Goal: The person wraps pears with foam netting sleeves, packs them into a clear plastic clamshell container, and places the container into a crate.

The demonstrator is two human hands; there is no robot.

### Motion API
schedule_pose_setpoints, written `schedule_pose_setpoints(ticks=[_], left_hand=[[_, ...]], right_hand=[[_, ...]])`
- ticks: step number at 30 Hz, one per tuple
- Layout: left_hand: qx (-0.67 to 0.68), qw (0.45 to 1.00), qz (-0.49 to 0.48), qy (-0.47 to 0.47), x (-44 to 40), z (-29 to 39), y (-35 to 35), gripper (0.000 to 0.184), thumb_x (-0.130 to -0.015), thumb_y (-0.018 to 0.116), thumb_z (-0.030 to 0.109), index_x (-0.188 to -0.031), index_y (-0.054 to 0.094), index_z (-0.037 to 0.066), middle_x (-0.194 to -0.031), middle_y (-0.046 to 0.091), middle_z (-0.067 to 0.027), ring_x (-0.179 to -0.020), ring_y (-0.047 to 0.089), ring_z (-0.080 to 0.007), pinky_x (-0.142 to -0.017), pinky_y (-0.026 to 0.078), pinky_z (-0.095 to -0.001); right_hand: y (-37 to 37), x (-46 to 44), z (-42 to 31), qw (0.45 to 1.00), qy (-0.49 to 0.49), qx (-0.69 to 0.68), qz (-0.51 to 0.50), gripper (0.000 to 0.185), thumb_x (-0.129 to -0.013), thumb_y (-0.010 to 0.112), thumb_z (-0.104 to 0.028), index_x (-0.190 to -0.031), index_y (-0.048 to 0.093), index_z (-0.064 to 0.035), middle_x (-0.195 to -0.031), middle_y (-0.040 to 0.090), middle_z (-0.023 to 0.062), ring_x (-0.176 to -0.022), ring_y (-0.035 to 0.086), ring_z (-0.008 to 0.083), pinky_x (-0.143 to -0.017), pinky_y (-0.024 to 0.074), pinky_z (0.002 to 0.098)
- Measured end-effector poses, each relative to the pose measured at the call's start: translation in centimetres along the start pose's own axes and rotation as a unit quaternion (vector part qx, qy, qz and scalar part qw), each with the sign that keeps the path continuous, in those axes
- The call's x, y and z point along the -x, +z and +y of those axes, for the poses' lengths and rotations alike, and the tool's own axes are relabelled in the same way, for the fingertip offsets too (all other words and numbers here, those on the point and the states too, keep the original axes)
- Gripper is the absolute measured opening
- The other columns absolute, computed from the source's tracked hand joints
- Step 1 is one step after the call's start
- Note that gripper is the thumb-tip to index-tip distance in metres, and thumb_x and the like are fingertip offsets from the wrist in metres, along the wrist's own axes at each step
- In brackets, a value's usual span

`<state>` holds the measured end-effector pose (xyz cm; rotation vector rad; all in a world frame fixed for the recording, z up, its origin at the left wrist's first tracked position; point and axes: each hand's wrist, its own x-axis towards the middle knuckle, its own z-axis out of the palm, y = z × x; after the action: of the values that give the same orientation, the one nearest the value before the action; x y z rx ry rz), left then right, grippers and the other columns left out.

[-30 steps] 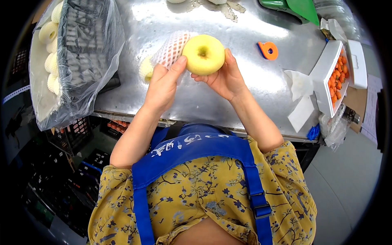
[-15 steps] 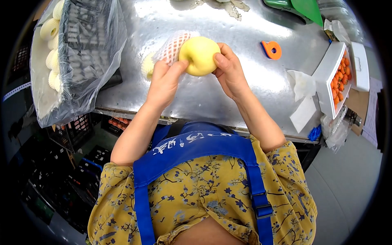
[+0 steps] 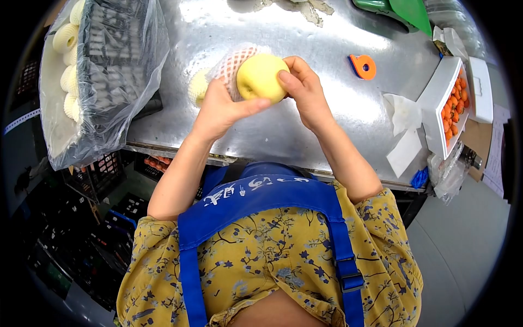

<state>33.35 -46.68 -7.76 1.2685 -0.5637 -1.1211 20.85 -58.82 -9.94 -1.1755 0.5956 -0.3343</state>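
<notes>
Plastic-lined crate [image 3: 109, 82]: far left; pale net-wrapped fruits [image 3: 70, 80] in a row along its left part.
Loose netted fruit [image 3: 198, 87]: one piece, on the metal table [image 3: 348, 114], between crate and hands; partly covered.
Left hand [image 3: 219, 111]: thumb stretched well away from the fingers, lying along the near edge of the yellow fruit [image 3: 261, 76]; fingers hidden at the foam net [image 3: 230, 64], so how firmly they close cannot be told.
Foam net: white, open lattice; beside the yellow fruit, not around it; whether the fingers are inside it or behind it cannot be told.
Yellow fruit: one, bare, between both hands, apparently clear of the table; hollow tilted toward lower left. Step in hand, as judged: two-handed handling of the bare fruit, close against the net.
Right hand [image 3: 306, 90]: narrow hold; thumb on the fruit's right side, fingers curled behind. Next move, as judged: calls for this hold to bear the fruit steadily while the left grip resets, pressure light on bare skin, net free of snags.
Orange-and-blue dispenser [image 3: 366, 67]: one, lying on the table, well apart from the hands.
White sheet [image 3: 404, 153]: near the table's front edge.
White box [image 3: 432, 109]: right end; small orange produce [image 3: 455, 106] inside.
</notes>
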Motion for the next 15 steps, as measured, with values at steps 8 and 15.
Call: schedule_pose_setpoints(ticks=[8,15], left_hand=[[-0.097,0.994,0.020,0.048,-0.1,-0.2,0.4,0.048,-0.064,0.081,0.017,-0.104,0.060,-0.001,-0.095,0.064,-0.0073,-0.087,0.060,-0.0129,-0.077,0.049,-0.0271],[-0.169,0.978,0.067,0.102,-0.3,-0.4,0.9,0.042,-0.066,0.077,0.015,-0.101,0.060,-0.001,-0.093,0.065,-0.0068,-0.084,0.061,-0.0131,-0.075,0.050,-0.0275]], right_hand=[[0.2,0.1,0.1,0.994,-0.033,0.108,0.011,0.038,-0.086,0.063,-0.032,-0.100,0.051,0.0006,-0.085,0.061,0.0088,-0.076,0.056,0.0112,-0.066,0.0463,0.0247],[1.9,0.8,-1.6,0.955,-0.088,0.282,0.028,0.037,-0.086,0.059,-0.029,-0.104,0.050,0.0019,-0.091,0.061,0.0152,-0.080,0.061,0.0199,-0.070,0.0490,0.0306]])
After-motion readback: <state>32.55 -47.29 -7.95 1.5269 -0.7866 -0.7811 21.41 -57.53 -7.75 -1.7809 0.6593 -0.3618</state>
